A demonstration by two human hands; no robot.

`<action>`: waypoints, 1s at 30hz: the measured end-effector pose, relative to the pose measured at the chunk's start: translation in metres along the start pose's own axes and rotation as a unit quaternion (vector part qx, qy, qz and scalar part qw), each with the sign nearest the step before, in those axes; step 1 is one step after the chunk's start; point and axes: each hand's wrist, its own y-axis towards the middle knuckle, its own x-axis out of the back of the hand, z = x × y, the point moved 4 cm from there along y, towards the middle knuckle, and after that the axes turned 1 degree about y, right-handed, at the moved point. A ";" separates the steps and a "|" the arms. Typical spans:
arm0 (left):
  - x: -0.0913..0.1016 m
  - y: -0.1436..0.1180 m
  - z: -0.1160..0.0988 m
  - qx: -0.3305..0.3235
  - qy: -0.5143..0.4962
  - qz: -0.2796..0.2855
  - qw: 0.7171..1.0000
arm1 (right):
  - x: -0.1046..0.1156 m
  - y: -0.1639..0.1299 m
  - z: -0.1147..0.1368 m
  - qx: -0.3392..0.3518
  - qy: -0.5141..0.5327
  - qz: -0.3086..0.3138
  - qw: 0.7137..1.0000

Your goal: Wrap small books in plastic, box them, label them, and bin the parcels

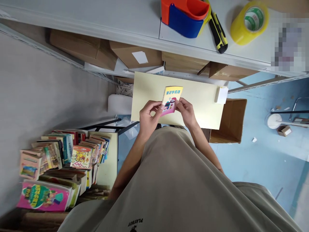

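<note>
A small booklet (171, 98) with a yellow top, pink bottom and a cartoon picture is held over a pale yellow sheet (193, 96) that lies on a low surface in front of me. My left hand (148, 117) grips the booklet's lower left edge. My right hand (186, 111) pinches its right edge. Both arms reach forward over my grey shirt.
Stacks of colourful small books (62, 161) stand on a stand at lower left. On the grey shelf above lie an orange and blue tape dispenser (184, 14), a yellow utility knife (218, 32) and a tape roll (249, 21). Cardboard boxes (231, 120) sit beneath and to the right.
</note>
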 end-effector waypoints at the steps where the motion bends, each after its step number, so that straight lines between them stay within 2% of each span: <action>1: -0.003 -0.002 -0.007 -0.038 0.022 0.009 0.999 | -0.002 0.002 -0.003 -0.003 0.009 0.008 1.000; 4: -0.016 -0.011 -0.023 -0.144 0.088 0.032 0.985 | -0.012 0.006 -0.009 -0.013 0.046 0.041 0.998; 6: -0.025 -0.019 -0.029 -0.190 0.131 0.030 0.972 | -0.019 0.006 -0.013 -0.024 0.086 0.061 0.994; 9: -0.034 -0.028 -0.032 -0.228 0.172 0.014 0.958 | -0.024 0.005 -0.016 -0.045 0.149 0.081 0.984; 12: -0.036 -0.031 -0.032 -0.223 0.168 0.007 0.960 | -0.023 0.003 -0.014 -0.065 0.169 0.076 0.981; 17: -0.022 -0.021 -0.031 -0.144 0.075 0.012 0.987 | -0.015 0.003 -0.008 -0.062 0.119 0.063 0.989; 21: -0.010 -0.010 -0.018 -0.031 -0.033 0.012 0.999 | -0.006 0.007 -0.012 -0.059 0.088 0.041 0.993; 26: 0.002 0.004 0.031 0.102 -0.099 -0.062 0.988 | -0.001 0.001 -0.007 -0.047 0.034 0.010 0.998; 30: -0.002 0.013 0.069 0.169 -0.140 -0.063 0.974 | -0.015 -0.012 0.011 0.016 -0.029 0.030 0.999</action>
